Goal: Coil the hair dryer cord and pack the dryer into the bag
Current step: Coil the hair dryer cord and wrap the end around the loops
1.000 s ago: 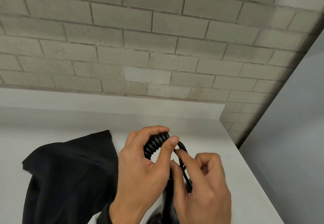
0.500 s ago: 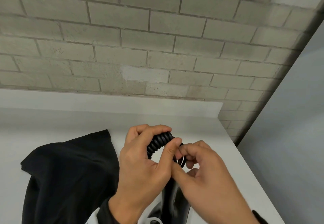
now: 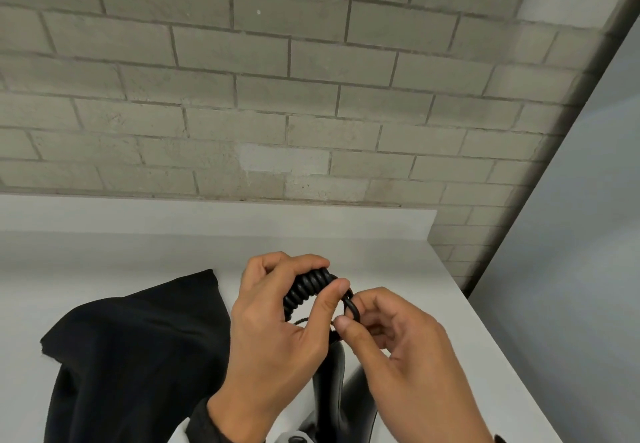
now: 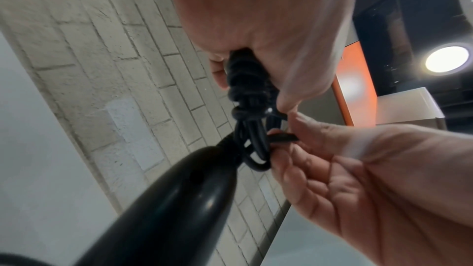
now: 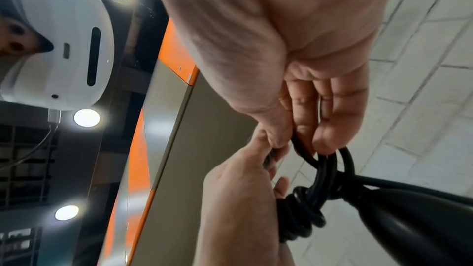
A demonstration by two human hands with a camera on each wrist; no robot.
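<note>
My left hand [image 3: 287, 307] grips the black coiled cord bundle [image 3: 306, 288] above the white counter, thumb and fingers curled round it. My right hand [image 3: 367, 318] pinches a loop of the same cord [image 3: 351, 307] just right of the bundle. Below the hands hangs the glossy black hair dryer handle [image 3: 332, 383]; its body is cut off at the frame's bottom. The left wrist view shows the coil [image 4: 245, 86] in my fist and the handle [image 4: 179, 199] below. The right wrist view shows the loop [image 5: 330, 165] held at my fingertips. The black cloth bag [image 3: 138, 356] lies flat to the left.
The white counter [image 3: 398, 262] ends at a grey brick wall [image 3: 277, 96] behind and drops off at its right edge [image 3: 485, 331]. A grey panel [image 3: 571, 269] stands to the right.
My right hand has risen and turned, its fingertips now pinching a cord loop beside the bundle. The left hand keeps its grip on the coil, almost still.
</note>
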